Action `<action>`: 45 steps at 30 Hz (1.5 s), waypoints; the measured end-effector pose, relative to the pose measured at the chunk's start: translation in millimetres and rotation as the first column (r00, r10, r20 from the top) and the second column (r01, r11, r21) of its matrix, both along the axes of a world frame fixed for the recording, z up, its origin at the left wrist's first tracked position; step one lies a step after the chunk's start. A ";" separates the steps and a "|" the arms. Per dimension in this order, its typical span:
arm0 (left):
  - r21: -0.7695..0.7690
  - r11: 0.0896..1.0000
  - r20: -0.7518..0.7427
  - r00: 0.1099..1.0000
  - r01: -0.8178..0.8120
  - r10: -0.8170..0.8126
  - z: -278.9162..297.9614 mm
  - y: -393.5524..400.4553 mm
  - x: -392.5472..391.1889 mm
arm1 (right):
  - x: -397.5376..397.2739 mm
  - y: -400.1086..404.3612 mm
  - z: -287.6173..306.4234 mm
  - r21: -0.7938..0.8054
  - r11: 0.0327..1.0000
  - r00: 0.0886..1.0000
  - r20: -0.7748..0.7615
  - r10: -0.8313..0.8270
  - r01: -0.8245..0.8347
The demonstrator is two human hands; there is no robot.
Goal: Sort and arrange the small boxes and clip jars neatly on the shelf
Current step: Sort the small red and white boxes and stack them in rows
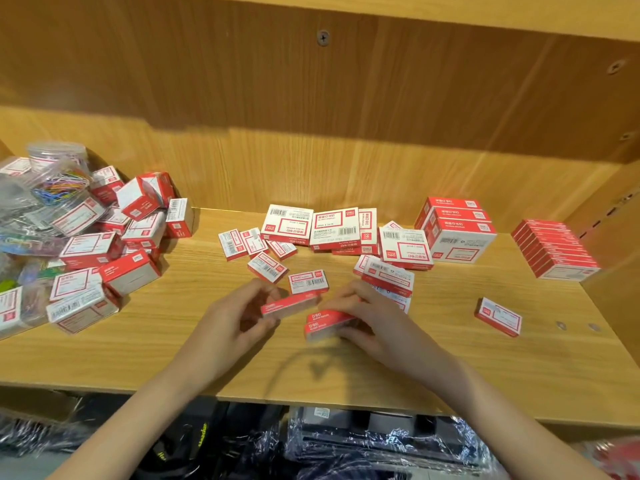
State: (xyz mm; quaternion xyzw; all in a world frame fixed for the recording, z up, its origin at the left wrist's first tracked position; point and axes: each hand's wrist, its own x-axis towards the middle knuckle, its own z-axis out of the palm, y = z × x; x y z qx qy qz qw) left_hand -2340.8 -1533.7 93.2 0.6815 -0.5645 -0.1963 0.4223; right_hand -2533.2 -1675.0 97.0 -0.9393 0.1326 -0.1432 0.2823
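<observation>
Step in hand, as judged: gathering loose small staple boxes from mid-shelf into a hand-held stack.

The left hand [239, 315] is pinching one small red-and-white staple box [289, 304], thumb below and fingers curled over the top, holding it just above the wooden shelf [138, 355]. The right hand [363, 311] is curling its fingers round a stack of two similar boxes [327, 323], which are sitting on or just off the board; contact with the shelf is not clear. The two loads are near each other but apart.

Next move, as judged: bringing the left box onto the right-hand stack with edges squared, then picking up more of the scattered small boxes [268, 266] lying just behind the hands.

Containers:
- Clear clip jar [57, 155] at far left is standing upright, lid on; contents too blurred to tell.
- Clear bags or tubs beneath it are showing coloured paper clips [60, 187].
- A heap of larger staple boxes [138, 233] is leaning against these, unsorted.
- At right, a tidy row of red boxes [554, 249] is already standing against the side wall, with a squared stack of large boxes [455, 228] near it.
- One lone box [498, 316] is lying apart at front right.
</observation>
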 end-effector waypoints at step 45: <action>-0.022 0.964 0.357 0.902 0.267 -0.242 3.6 -77.8 -84.3 | -121.8 -40.8 9.6 -0.124 0.970 0.974 -0.070 -0.217 0.208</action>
